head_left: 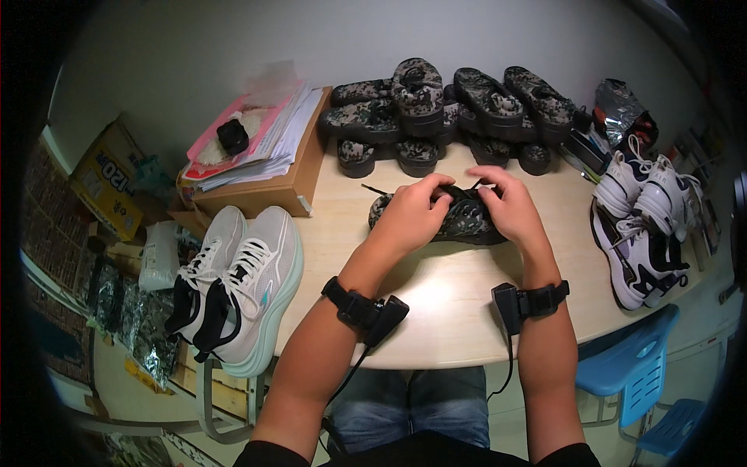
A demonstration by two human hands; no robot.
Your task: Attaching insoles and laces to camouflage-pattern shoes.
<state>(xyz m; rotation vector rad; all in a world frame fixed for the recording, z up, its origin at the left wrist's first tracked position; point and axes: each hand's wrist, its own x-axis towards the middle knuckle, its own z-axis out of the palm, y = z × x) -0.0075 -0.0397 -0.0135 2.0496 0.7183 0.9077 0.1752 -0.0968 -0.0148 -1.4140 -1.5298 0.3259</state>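
A camouflage-patterned shoe [469, 220] with a dark sole lies sideways on the table in front of me. Over its opening my left hand [418, 216] has thumb and forefinger bent together in a pinch at the black shoelace. Facing it from the other side, my right hand [511, 205] pinches at the lace as well, its thumb and forefinger curved toward each other. One loose end of the black shoelace [377, 189] sticks out left of my left hand. My fingers cover part of the laces, so the exact grip is partly hidden.
Several camouflage shoes [419, 101] are stacked along the wall. Grey-white sneakers [261, 272] stand at the left, beside a cardboard box [299, 183] topped with papers. White-and-black sneakers [622, 249] are piled at the right edge. A blue chair [634, 370] stands below right.
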